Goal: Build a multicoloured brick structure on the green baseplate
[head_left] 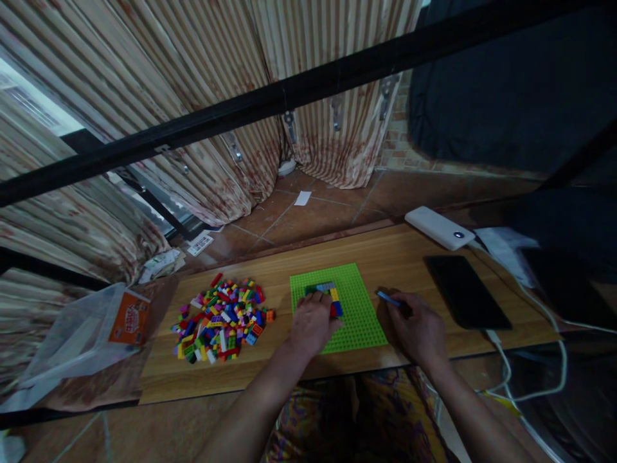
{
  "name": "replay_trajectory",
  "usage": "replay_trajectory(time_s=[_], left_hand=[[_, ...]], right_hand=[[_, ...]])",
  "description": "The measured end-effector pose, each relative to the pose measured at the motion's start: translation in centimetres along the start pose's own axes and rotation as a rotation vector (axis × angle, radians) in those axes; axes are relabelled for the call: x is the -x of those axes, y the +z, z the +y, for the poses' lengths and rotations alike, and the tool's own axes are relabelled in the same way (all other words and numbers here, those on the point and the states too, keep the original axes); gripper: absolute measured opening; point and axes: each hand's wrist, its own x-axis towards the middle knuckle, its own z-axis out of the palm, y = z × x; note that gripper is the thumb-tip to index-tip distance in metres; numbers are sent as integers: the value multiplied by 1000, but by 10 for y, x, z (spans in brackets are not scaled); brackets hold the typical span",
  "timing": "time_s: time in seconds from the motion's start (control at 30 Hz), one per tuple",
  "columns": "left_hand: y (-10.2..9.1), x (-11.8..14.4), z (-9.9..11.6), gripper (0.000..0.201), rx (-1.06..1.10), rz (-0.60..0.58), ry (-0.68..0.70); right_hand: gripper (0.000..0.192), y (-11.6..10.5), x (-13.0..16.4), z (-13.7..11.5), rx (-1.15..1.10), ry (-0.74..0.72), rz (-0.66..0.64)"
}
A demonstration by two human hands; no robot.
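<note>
While my left hand (312, 323) presses flat on the green baseplate (357, 308) steadying the brick build (326, 296), my right hand (418, 329) pinches a blue brick (388, 298) just right of it; line up studs squarely, then push straight down.

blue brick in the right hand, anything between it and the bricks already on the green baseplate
Nothing visible does. The blue brick sits pinched in the right hand just off the right edge of the green baseplate. Bare studs lie between it and the built bricks, where the left hand rests.
</note>
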Motion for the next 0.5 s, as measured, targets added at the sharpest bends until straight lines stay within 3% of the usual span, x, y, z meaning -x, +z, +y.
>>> replay_trajectory(time_s=[0.3, 0.5], left_hand=[[12, 5, -16, 17, 151, 69, 36], [9, 7, -12, 19, 70, 123, 57]], right_hand=[[29, -1, 0, -1, -19, -12, 12], [31, 0, 0, -1, -6, -2, 6]])
